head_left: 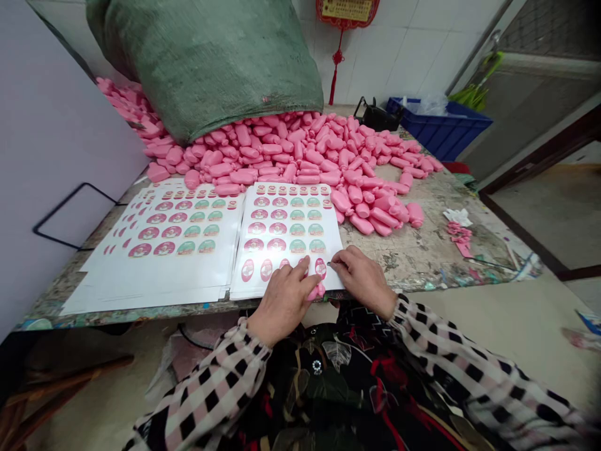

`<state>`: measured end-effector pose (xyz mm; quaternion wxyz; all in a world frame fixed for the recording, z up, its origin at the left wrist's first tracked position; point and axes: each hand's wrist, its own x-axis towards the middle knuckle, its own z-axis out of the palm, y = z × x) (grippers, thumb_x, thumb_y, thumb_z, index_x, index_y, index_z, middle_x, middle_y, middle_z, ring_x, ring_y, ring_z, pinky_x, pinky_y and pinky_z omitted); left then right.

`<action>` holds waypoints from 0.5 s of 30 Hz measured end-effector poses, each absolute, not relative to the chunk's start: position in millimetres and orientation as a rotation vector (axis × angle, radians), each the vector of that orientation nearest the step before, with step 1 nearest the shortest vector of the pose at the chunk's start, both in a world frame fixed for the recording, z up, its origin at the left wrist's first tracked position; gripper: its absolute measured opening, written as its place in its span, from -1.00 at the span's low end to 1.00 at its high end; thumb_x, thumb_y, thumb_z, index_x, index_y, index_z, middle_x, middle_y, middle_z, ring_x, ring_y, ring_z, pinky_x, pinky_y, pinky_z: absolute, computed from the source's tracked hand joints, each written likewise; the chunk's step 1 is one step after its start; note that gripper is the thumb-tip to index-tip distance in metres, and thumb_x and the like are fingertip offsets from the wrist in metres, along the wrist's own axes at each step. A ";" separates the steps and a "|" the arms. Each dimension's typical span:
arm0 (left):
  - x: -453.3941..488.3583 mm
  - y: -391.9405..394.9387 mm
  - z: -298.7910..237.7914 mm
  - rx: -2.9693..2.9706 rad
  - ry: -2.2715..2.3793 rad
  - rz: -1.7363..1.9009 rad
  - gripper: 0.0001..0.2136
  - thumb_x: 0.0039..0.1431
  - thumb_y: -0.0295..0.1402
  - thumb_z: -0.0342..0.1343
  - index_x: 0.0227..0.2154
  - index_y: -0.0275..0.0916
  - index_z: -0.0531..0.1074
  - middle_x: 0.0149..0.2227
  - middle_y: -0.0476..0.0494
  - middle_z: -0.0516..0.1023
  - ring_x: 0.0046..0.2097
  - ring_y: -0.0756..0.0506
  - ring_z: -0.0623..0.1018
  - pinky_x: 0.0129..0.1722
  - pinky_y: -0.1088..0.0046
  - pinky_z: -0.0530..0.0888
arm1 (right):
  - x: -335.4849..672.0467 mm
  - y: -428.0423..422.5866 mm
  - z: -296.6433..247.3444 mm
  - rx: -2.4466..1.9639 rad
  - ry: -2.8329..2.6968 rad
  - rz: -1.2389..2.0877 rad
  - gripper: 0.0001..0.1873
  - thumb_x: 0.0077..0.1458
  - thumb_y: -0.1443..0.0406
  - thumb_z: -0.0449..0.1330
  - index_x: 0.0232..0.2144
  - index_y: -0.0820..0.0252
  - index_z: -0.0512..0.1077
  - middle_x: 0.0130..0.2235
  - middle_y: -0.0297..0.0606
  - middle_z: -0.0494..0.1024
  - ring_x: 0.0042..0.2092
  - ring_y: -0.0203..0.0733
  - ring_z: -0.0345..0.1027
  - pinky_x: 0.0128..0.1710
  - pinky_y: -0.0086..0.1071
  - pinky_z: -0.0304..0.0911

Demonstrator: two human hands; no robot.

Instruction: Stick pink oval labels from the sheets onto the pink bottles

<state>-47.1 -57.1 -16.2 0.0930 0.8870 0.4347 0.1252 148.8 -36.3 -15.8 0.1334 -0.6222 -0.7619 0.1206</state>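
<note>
My left hand (287, 297) rests on the right-hand sticker sheet (286, 285), its fingers partly over the bottom row of oval stickers. A small pink plastic bottle (318, 291) is tucked under its thumb side at the sheet's front edge, mostly hidden. My right hand (364, 279) is closed in a pinch at the sheet's right edge, beside a magenta oval sticker (320, 269). Something small and dark shows at those fingertips, too small to name. The sheet carries rows of magenta and green printed stickers.
Pink bottles (282, 150) lie heaped across the back, spilling from a green woven sack (211, 62). More sticker sheets (154, 275) overlap at left. A blue crate (441, 128) stands at the back right. Pink scraps (459, 235) lie at right, near the worn table's (422, 263) edge.
</note>
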 end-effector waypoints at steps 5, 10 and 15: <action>-33.5 -78.9 -9.1 2.577 1.388 0.236 -0.61 0.13 -0.37 0.01 0.04 -0.01 0.28 0.24 -0.26 0.02 -0.13 -0.16 0.37 -0.14 0.19 0.32 | 149.4 -34.1 -14.2 -1.818 -2.227 0.325 -0.82 0.18 0.21 -0.01 -0.29 0.07 0.38 -0.25 -0.32 0.39 -0.29 -0.28 0.30 -0.41 -0.42 0.02; -20.6 -87.7 -12.5 2.550 1.532 0.123 -0.47 0.11 -0.37 0.03 0.15 0.07 0.11 0.25 -0.31 -0.02 -0.19 -0.16 0.38 -0.20 0.21 0.33 | 150.2 -34.6 -14.5 -1.779 -2.219 0.387 -0.81 0.17 0.21 0.00 -0.30 0.08 0.39 -0.26 -0.32 0.40 -0.29 -0.28 0.30 -0.39 -0.43 0.04; -16.2 -84.9 -14.3 2.566 1.601 0.062 -0.44 0.13 -0.37 0.00 0.18 0.11 0.04 0.23 -0.36 0.02 -0.19 -0.19 0.40 -0.22 0.20 0.33 | 149.5 -32.0 -18.7 -1.752 -2.147 0.506 -0.81 0.16 0.21 0.00 -0.34 0.12 0.39 -0.30 -0.31 0.41 -0.27 -0.28 0.30 -0.33 -0.43 0.08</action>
